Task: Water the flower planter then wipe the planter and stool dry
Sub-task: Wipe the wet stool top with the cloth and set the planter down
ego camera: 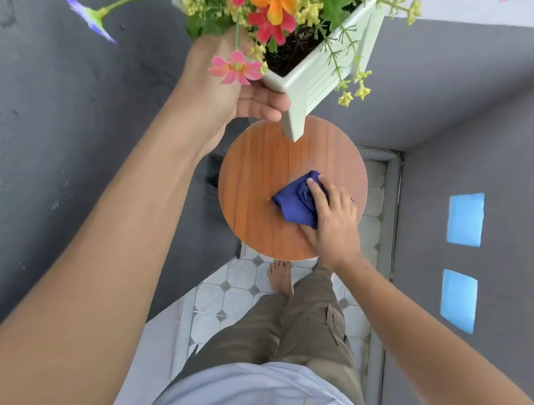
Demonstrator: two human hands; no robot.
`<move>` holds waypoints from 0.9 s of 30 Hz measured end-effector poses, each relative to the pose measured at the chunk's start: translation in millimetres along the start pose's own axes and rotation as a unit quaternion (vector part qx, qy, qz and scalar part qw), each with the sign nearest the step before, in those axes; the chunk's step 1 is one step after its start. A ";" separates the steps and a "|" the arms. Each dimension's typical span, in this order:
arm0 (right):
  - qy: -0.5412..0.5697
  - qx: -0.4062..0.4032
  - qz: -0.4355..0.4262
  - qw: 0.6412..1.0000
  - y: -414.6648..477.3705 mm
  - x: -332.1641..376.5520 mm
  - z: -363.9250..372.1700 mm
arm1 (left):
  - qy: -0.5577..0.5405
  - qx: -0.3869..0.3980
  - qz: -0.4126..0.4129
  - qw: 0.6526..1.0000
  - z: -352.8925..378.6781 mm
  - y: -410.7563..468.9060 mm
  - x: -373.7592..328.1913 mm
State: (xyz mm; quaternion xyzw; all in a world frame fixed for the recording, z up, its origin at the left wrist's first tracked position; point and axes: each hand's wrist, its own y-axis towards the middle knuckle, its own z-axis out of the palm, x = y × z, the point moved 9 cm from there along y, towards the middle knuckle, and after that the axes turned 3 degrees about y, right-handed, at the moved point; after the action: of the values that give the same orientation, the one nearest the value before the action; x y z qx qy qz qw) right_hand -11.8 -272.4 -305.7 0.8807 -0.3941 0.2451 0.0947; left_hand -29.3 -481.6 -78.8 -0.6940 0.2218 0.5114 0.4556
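A white slatted planter [327,69] full of red, orange, pink and yellow flowers is lifted above the stool, tilted. My left hand [221,84] grips it from below at its near corner. Below it stands the round wooden stool [255,179], its top bare on the left side. My right hand [332,219] presses a bunched dark blue cloth [296,203] onto the right half of the stool top.
Grey walls close in on the left [43,134] and right [525,154], forming a narrow passage. The floor has white and grey tiles [231,294]. My bare foot [280,277] and legs stand just behind the stool. Two blue patches [466,218] mark the right wall.
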 end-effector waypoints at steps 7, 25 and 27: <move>0.057 -0.136 0.212 0.966 48.2 -51.1 -40.6 | 0.000 -0.007 0.004 1.000 -6.6 -0.4 -0.6; 0.082 -0.127 0.161 0.975 106.3 7.2 -26.7 | -0.021 -0.018 -0.010 1.000 -11.8 1.1 0.4; 0.096 -0.050 0.033 0.994 94.2 69.5 6.2 | -0.028 -0.022 -0.013 0.999 -9.8 1.3 2.1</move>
State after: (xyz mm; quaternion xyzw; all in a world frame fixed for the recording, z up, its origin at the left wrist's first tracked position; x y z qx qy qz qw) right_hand -39.8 -382.9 -278.3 0.8336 -0.4241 0.3118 0.1676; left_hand -24.5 -490.2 -80.7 -0.6921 0.1887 0.5296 0.4527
